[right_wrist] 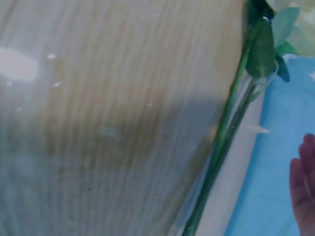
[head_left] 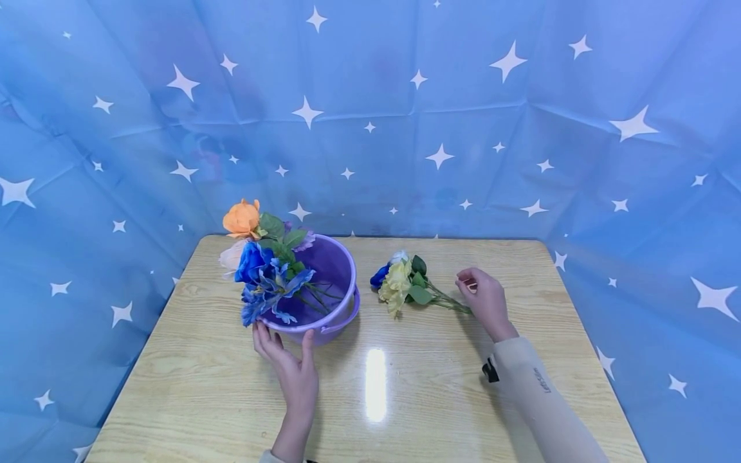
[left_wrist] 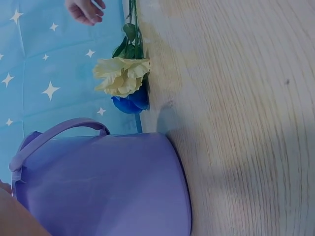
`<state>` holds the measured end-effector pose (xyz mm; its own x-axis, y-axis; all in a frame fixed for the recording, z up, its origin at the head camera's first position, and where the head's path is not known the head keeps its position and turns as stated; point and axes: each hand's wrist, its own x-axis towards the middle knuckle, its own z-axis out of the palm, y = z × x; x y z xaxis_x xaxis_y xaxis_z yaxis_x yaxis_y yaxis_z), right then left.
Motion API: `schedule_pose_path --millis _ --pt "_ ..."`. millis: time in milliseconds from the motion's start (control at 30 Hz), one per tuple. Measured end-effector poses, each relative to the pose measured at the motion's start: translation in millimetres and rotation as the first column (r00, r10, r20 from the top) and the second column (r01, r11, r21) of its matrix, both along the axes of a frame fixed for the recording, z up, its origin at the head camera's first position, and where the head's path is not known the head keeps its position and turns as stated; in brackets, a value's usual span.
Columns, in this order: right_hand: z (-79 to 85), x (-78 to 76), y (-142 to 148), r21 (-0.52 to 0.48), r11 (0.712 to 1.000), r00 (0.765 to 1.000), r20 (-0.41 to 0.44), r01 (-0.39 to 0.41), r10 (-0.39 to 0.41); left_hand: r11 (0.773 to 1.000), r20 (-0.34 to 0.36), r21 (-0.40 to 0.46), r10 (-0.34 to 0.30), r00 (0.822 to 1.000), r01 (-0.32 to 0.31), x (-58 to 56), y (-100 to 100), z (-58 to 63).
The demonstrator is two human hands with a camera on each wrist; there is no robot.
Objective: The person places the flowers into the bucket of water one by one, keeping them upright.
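Note:
A purple bucket (head_left: 341, 270) stands on the table with artificial flowers leaning over its left side: an orange flower (head_left: 242, 218), a pale pink one (head_left: 233, 257), a blue rose (head_left: 253, 262) and a ragged blue flower (head_left: 272, 292). My left hand (head_left: 292, 373) rests against the bucket's near side, thumb and fingers spread below the rim. Right of the bucket lies a small bunch with a pale yellow flower (head_left: 395, 287), a blue flower (head_left: 379, 276) and a whitish one. My right hand (head_left: 485, 302) hovers by its stem ends (head_left: 460, 308), fingers loosely bent and holding nothing.
The wood-patterned table (head_left: 428, 411) carries a bright light reflection (head_left: 375, 386) in front. A blue curtain (head_left: 370, 77) with white stars hangs behind the table and along both sides. The bucket's handle (head_left: 347, 315) hangs down on its right side.

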<state>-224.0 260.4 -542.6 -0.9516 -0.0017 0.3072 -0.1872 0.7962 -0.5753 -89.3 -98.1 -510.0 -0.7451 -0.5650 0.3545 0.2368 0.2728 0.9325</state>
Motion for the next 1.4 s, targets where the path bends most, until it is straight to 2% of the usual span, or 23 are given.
schedule_pose_path --millis 100,233,367,700,833,933,1133,1400 --pt "-4.3 2.1 3.0 -0.003 1.000 0.997 0.076 -0.021 0.021 1.000 -0.013 0.005 0.001 1.000 -0.001 -1.1 -0.2 0.1" --pt "-9.0 5.8 4.9 -0.018 0.999 0.981 0.190 -0.031 0.034 1.000 -0.027 0.022 0.002 1.000 -0.002 -3.2 -0.9 1.2" --pt "-13.3 8.8 5.0 -0.023 0.999 0.968 0.250 -0.022 0.027 0.999 -0.031 0.050 0.000 1.000 0.001 -7.2 -2.6 3.7" --pt "-16.4 10.3 4.1 -0.012 1.000 0.973 0.230 -0.022 0.024 0.988 -0.049 0.151 -0.025 0.998 0.032 -17.4 -12.7 11.8" --pt "-14.7 9.6 4.3 -0.023 1.000 0.969 0.247 -0.012 0.017 0.982 -0.051 0.181 -0.045 0.998 0.054 -22.3 -24.8 13.5" --pt "-13.9 9.0 5.0 -0.033 0.999 0.964 0.265 -0.011 0.019 0.981 -0.019 0.183 -0.066 0.998 0.068 -26.1 -35.8 14.3" --pt "-19.2 7.0 5.2 -0.033 0.999 0.948 0.314 -0.040 0.049 0.963 0.045 0.234 -0.151 0.988 0.137 -33.5 -54.4 17.7" --pt "-27.4 3.3 3.9 0.028 0.999 0.939 0.341 -0.046 0.033 0.927 0.030 0.284 -0.265 0.964 0.246 -43.7 -73.3 20.3"
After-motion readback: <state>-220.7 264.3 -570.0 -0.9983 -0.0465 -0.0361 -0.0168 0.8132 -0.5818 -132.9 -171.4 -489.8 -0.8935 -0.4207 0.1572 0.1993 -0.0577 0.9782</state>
